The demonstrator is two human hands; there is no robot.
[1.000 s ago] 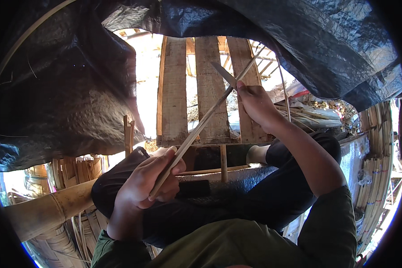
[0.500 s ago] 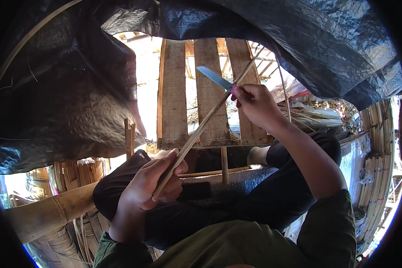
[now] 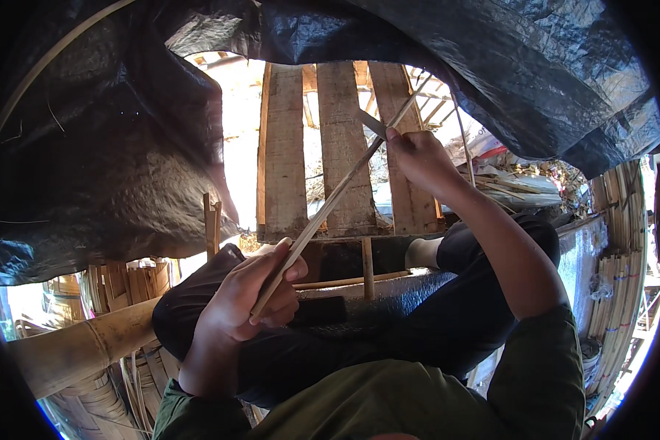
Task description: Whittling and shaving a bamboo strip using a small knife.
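Note:
A long, thin bamboo strip [image 3: 328,209] slants up from lower left to upper right across the view. Its near end is gripped in my left hand [image 3: 253,293], the thumb lying along it. Farther up the strip, my right hand [image 3: 423,160] is closed around a knife; the handle is hidden by my fingers. The knife's blade [image 3: 371,123] points up and left, crossing the strip just beside my right thumb.
Wooden planks [image 3: 284,147] stand ahead with gaps between them. Dark plastic sheeting [image 3: 103,147] hangs at left, above and upper right. A thick bamboo pole [image 3: 88,345] lies at lower left. Bundled bamboo strips [image 3: 614,308] stand at right. My legs are folded beneath my arms.
My right hand has shifted slightly up along the strip. The knife blade has turned, showing narrower and shorter than before. My left hand keeps its grip, almost unmoved.

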